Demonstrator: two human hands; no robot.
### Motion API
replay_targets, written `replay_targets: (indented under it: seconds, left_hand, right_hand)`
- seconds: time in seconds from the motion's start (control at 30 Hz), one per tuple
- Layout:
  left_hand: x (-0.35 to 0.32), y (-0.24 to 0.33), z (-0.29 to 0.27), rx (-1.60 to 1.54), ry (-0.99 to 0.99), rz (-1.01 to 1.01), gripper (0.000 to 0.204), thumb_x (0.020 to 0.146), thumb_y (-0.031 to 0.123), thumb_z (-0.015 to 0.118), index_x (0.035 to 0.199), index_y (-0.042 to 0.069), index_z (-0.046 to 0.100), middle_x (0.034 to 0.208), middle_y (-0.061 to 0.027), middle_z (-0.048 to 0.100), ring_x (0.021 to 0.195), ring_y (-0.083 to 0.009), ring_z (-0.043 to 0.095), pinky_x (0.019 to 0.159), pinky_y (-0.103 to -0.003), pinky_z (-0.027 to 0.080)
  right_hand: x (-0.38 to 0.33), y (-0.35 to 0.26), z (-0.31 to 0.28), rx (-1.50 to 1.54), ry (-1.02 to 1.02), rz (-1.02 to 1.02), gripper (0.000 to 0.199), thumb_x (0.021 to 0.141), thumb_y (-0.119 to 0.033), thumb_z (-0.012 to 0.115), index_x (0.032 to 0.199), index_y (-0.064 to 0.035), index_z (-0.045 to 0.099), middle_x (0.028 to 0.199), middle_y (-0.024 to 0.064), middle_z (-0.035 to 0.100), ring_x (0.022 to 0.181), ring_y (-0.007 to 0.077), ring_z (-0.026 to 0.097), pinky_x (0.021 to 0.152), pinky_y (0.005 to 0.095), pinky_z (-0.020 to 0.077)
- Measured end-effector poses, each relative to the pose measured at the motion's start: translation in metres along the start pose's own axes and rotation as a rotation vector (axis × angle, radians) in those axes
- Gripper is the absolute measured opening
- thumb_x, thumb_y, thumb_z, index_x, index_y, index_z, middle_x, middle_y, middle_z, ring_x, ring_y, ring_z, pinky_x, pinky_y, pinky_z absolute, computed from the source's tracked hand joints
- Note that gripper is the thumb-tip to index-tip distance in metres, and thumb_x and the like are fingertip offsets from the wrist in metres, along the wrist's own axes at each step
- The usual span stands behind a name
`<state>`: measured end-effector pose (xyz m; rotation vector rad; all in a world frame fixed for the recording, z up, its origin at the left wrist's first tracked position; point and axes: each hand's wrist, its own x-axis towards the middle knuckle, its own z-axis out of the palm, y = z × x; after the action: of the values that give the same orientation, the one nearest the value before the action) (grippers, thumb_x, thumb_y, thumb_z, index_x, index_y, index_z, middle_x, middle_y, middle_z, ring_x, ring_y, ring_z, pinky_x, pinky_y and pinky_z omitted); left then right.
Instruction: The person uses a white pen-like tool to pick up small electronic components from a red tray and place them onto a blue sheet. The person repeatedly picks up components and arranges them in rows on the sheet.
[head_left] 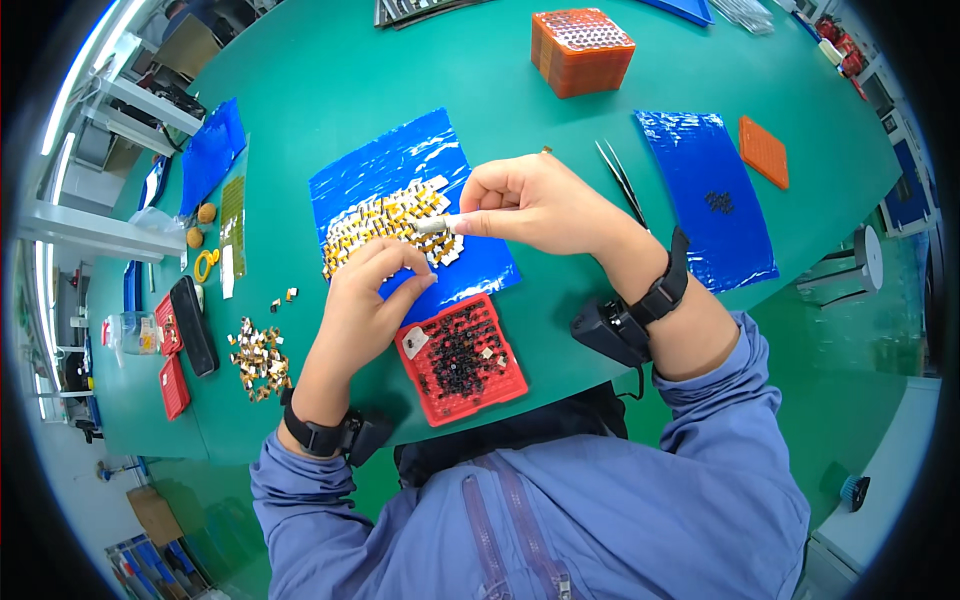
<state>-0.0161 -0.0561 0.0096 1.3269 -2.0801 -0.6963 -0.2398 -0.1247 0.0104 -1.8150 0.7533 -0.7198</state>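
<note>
My right hand [530,205] pinches a small grey-and-white piece [432,225] between thumb and fingers, its tip pointing left over the pile. Just below, my left hand [362,300] has its thumb and index finger close together; whatever they hold is too small to name. Under both hands a blue sheet [400,150] carries many small white-and-gold parts [365,222], set close together. Nearer to me, by my left hand, lies a red tray [432,408] with many small black parts [460,350] and a few pale ones in it.
Tweezers [622,180] lie right of my right hand, beside another blue sheet [690,160] with a small black heap. Orange stacked trays [583,65] stand at the far side; an orange tray [763,152] lies far right. Loose gold-white parts [258,362] and a black case [193,325] are left.
</note>
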Motion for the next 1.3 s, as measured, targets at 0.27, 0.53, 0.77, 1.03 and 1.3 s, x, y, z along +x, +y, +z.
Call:
replay_targets:
  seconds: [0.27,0.53,0.77,1.03,1.3]
  left_hand:
    - [0.006,-0.007,0.014,0.225,0.007,0.011,0.01,0.076,0.009,0.067,0.082,0.003,0.061,0.091,-0.0098,0.05,0.09,-0.0261,0.049,0.079,-0.035,0.04]
    - [0.006,-0.016,0.02,0.252,0.042,-0.015,0.018,0.076,0.01,0.068,0.089,0.004,0.059,0.092,-0.0115,0.048,0.09,-0.0279,0.047,0.078,-0.037,0.039]
    - [-0.013,-0.008,-0.022,0.272,0.206,0.054,0.019,0.077,0.011,0.067,0.093,0.007,0.059,0.093,-0.012,0.054,0.092,-0.0304,0.052,0.08,-0.038,0.042]
    - [-0.121,-0.072,-0.104,0.651,0.185,-0.472,0.016,0.073,0.017,0.071,0.085,0.008,0.064,0.09,-0.0119,0.057,0.092,-0.0303,0.054,0.079,-0.04,0.043]
    - [-0.105,-0.056,-0.098,0.263,0.222,-0.424,0.011,0.078,0.006,0.067,0.08,0.004,0.056,0.077,-0.0039,0.055,0.072,-0.016,0.054,0.066,-0.027,0.043]
  right_hand:
    - [-0.002,0.0,0.004,0.054,0.002,-0.044,0.016,0.082,-0.016,0.069,0.082,-0.001,0.063,0.064,-0.0029,0.056,0.056,0.0017,0.043,0.048,0.0194,0.0336]
    - [-0.002,-0.006,0.004,-0.055,0.004,-0.044,0.017,0.082,-0.017,0.069,0.082,-0.0015,0.063,0.064,-0.0025,0.057,0.057,0.002,0.046,0.049,0.0189,0.0362]
    - [-0.003,-0.001,0.007,0.014,0.021,-0.013,0.019,0.082,-0.019,0.068,0.078,-0.0017,0.062,0.059,-0.0018,0.054,0.053,0.0035,0.045,0.046,0.022,0.0335]
    - [-0.001,-0.006,0.016,0.027,-0.022,0.067,0.018,0.083,-0.016,0.067,0.076,-0.0017,0.061,0.06,-0.0068,0.049,0.052,-0.0005,0.039,0.044,0.0187,0.0293]
    - [-0.004,0.004,0.013,0.118,-0.06,0.043,0.014,0.084,-0.015,0.067,0.08,-0.0023,0.062,0.063,-0.0064,0.051,0.056,-0.0004,0.042,0.047,0.0185,0.0317]
